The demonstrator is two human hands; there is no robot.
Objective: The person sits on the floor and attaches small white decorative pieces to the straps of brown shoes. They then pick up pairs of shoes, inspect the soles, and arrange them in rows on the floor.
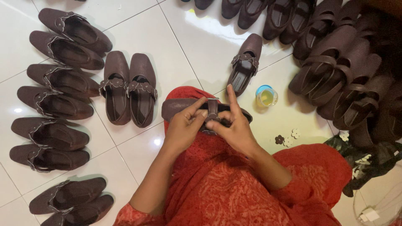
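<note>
White tile floor (176,46); both hands, left hand (184,125) and right hand (234,125), pinch strap of brown shoe (176,106) on lap. Left of it, trimmed pairs (127,90) finished; right, plain pile (343,71) remains.

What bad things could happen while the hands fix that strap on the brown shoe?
1. The small open cup of yellowish liquid stands on the floor close to the right hand; an elbow or the shoe could perhaps tip it and spill it.
2. The little flower pieces lie loose on the tiles and might get scattered or lost.
3. The left hand and the right hand both pinch the strap; it might end up crooked.
</note>
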